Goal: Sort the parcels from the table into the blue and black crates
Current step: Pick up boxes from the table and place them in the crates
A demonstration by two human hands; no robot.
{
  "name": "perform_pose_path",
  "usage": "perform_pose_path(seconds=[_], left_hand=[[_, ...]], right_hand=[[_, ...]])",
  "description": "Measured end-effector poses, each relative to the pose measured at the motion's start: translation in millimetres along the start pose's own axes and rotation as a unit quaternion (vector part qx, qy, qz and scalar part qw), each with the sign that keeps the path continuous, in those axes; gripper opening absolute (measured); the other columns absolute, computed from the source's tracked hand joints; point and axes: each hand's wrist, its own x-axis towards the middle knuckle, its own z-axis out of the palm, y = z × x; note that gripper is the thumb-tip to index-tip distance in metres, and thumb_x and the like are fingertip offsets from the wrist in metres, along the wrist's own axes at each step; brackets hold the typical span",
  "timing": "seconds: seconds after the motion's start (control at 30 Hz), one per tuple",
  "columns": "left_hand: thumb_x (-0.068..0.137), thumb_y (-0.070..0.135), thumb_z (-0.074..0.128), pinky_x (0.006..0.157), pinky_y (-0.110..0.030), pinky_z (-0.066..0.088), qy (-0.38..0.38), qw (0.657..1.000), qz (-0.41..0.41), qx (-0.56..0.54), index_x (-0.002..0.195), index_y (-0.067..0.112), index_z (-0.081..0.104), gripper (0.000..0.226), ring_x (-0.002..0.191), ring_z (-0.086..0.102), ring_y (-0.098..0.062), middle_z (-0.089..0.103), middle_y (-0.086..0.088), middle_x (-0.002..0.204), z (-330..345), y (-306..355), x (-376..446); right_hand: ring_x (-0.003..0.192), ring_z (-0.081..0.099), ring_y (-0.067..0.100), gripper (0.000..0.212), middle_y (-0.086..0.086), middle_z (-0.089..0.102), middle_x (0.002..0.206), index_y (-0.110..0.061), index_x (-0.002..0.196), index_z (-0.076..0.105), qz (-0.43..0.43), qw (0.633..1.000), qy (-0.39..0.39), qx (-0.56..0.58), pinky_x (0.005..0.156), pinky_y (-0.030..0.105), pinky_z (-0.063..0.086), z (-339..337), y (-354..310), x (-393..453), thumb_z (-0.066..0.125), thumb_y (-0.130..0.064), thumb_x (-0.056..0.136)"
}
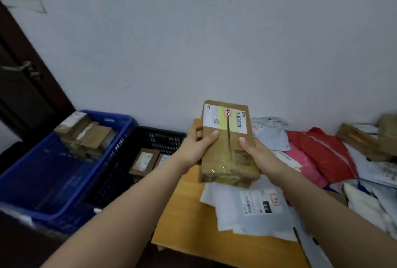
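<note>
A taped cardboard parcel (227, 147) with a white and yellow shipping label is held up above the wooden table (184, 214). My left hand (198, 145) grips its left edge, thumb on top. My right hand (252, 149) grips its right edge the same way. The blue crate (43, 181) stands on the left and holds several cardboard boxes at its far end. The black crate (159, 138) sits between the blue crate and the table, with two small boxes inside.
Soft parcels cover the table's right side: a white mailer (247, 207) under the held box, a red bag (322, 153), a pink bag (300, 160), grey bags and brown boxes (365, 138) at the far right. A dark door (23, 87) is left of the white wall.
</note>
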Motion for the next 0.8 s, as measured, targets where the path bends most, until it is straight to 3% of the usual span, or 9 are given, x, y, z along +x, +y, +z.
perform_pose_path(seconds=[0.13,0.27,0.33,0.5,0.63,0.73,0.8], left_hand=[[0.087,0.051,0.064,0.062,-0.026,0.056,0.023,0.999,-0.022,0.007,0.137,0.024,0.037,0.064,0.099,0.065,-0.014,0.057,0.003,0.123,-74,-9,-3],[0.085,0.057,0.063,0.086,-0.048,0.056,0.019,0.996,-0.056,0.068,0.135,0.025,0.040,0.063,0.106,0.063,-0.023,0.056,0.002,0.123,-174,-32,-12],[0.086,0.057,0.061,0.086,-0.053,0.056,0.023,0.992,-0.078,0.095,0.129,0.022,0.047,0.057,0.104,0.064,-0.026,0.060,0.001,0.119,-236,-46,-20],[0.084,0.055,0.064,0.091,-0.048,0.054,0.045,0.981,-0.102,0.160,0.127,0.017,0.051,0.059,0.105,0.062,-0.022,0.061,-0.003,0.120,-341,-62,-24],[0.080,0.053,0.071,0.092,-0.043,0.054,0.039,0.981,-0.116,0.149,0.123,0.020,0.050,0.057,0.103,0.063,-0.018,0.062,0.000,0.118,-400,-88,-20],[0.079,0.050,0.074,0.091,-0.042,0.055,0.050,0.983,-0.124,0.123,0.121,0.021,0.051,0.057,0.103,0.063,-0.017,0.062,0.001,0.117,-425,-109,-11],[0.080,0.049,0.073,0.093,-0.042,0.054,0.054,0.982,-0.137,0.121,0.124,0.019,0.050,0.058,0.106,0.062,-0.019,0.061,0.000,0.118,-438,-122,-3]], right_hand=[[0.097,0.068,0.007,0.062,-0.012,0.065,0.117,-0.036,0.128,0.049,0.017,0.999,0.008,-0.036,0.070,0.021,0.054,66,-15,34,0.056,-0.071,0.076],[0.093,0.068,0.013,0.063,-0.009,0.064,0.112,-0.029,0.130,0.046,0.040,0.997,0.043,-0.057,0.068,0.032,0.056,160,-16,69,0.054,-0.070,0.082],[0.088,0.068,0.016,0.059,-0.009,0.064,0.107,-0.030,0.128,0.044,0.063,0.995,0.045,-0.065,0.062,0.034,0.055,224,-13,89,0.050,-0.070,0.085],[0.093,0.062,0.018,0.079,0.001,0.055,0.121,-0.017,0.139,0.035,0.126,0.989,0.042,-0.060,0.060,0.032,0.052,342,0,119,0.048,-0.071,0.084],[0.089,0.060,0.018,0.074,0.003,0.054,0.115,-0.011,0.134,0.036,0.158,0.985,0.029,-0.063,0.056,0.031,0.051,401,5,142,0.053,-0.065,0.086],[0.083,0.060,0.016,0.067,-0.003,0.055,0.098,-0.012,0.125,0.038,0.167,0.982,0.029,-0.086,0.055,0.030,0.050,425,7,162,0.057,-0.061,0.085],[0.085,0.061,0.018,0.067,-0.001,0.057,0.101,-0.012,0.127,0.040,0.182,0.979,0.017,-0.095,0.060,0.033,0.053,438,14,174,0.059,-0.061,0.085]])
